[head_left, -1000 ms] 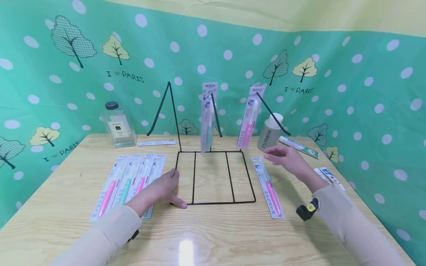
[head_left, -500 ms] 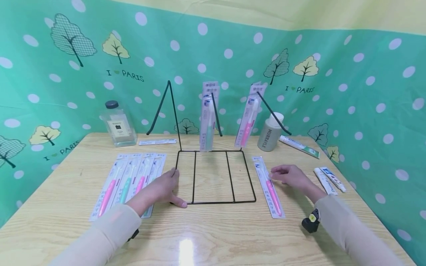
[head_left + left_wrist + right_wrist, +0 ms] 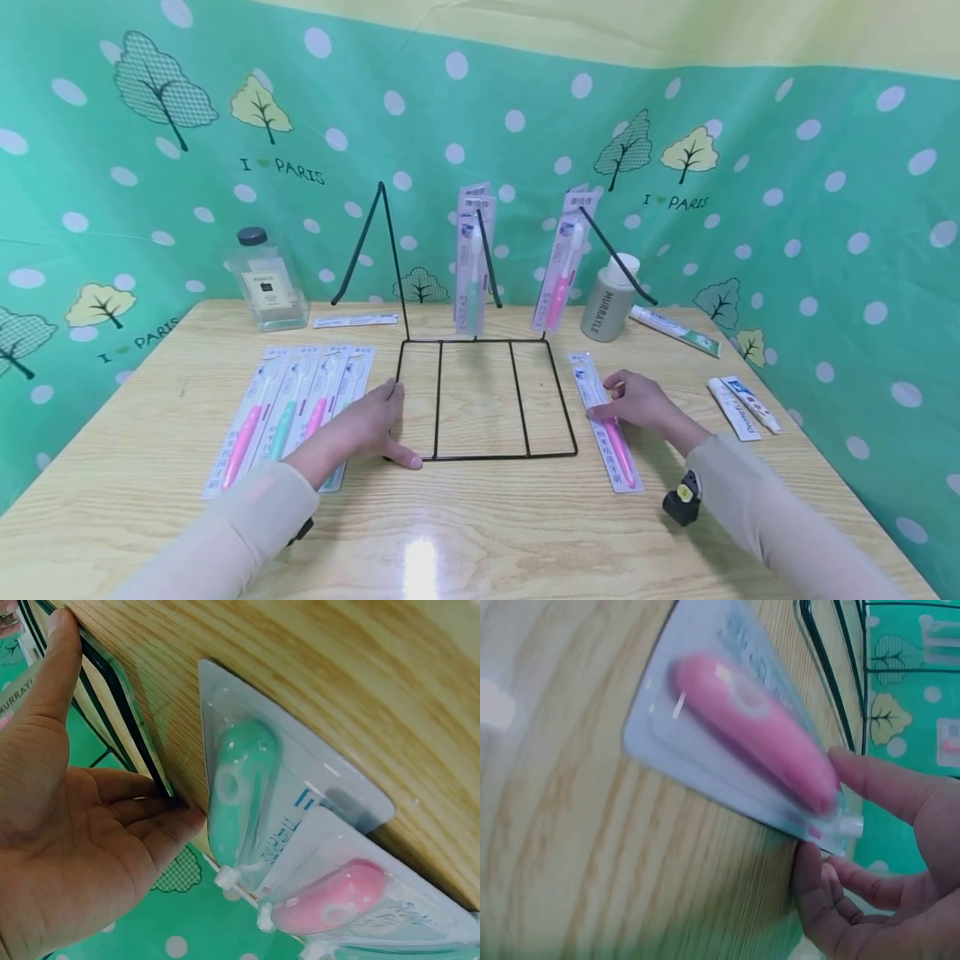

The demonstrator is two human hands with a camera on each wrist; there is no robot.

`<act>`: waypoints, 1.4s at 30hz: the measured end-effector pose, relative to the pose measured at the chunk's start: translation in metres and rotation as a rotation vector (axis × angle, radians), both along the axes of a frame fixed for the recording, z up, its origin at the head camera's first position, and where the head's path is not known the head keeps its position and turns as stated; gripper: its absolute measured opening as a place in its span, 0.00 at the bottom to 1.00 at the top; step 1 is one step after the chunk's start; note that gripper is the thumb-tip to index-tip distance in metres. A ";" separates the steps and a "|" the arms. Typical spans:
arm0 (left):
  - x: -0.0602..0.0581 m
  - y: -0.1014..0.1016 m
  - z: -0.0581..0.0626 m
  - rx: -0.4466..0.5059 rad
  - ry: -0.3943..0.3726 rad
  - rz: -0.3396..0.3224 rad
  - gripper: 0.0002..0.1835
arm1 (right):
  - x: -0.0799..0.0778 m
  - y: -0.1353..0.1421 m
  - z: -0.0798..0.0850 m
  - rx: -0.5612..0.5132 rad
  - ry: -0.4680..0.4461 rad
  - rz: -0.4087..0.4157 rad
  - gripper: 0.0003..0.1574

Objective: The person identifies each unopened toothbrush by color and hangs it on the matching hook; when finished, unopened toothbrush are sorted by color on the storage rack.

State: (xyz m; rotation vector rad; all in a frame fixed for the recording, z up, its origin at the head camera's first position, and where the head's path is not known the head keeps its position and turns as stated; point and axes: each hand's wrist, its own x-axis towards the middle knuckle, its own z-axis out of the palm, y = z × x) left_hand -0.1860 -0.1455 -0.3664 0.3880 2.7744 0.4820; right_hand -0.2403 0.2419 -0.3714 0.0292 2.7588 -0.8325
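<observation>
My left hand (image 3: 375,421) rests on the near left corner of a black wire display rack (image 3: 480,457). Its extended thumb and fingers press against the base bars, spread rather than wrapped round them. To the right of the rack, my right hand (image 3: 636,402) pinches a packaged pink toothbrush (image 3: 618,454) across its width. In the right wrist view the thumb touches one edge of the pack (image 3: 757,735) and the fingers the other; the pack lies on the table. Packaged toothbrushes hang on the rack's middle hook (image 3: 472,267) and right hook (image 3: 558,275).
Several packaged toothbrushes (image 3: 288,408) lie side by side left of the rack. A clear bottle (image 3: 268,287), a grey bottle (image 3: 607,300), a thin box (image 3: 355,321) and toothpaste tubes (image 3: 675,332) stand or lie around. The rack's left hook (image 3: 360,242) holds nothing. A patterned curtain hangs behind.
My right hand has come down from beside the grey bottle to the pink toothbrush pack and taken its edges. The hanging packs swing slightly. My left hand stays put.
</observation>
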 end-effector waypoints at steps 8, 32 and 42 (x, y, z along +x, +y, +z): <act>-0.001 0.002 -0.001 -0.008 0.012 -0.003 0.67 | 0.001 0.001 -0.001 -0.080 -0.044 -0.025 0.49; 0.000 0.002 0.000 -0.011 -0.001 0.004 0.67 | 0.021 0.041 0.019 -0.520 -0.107 0.012 0.40; 0.003 0.002 0.004 -0.018 0.006 -0.008 0.66 | 0.040 0.055 0.051 -0.593 -0.004 0.058 0.35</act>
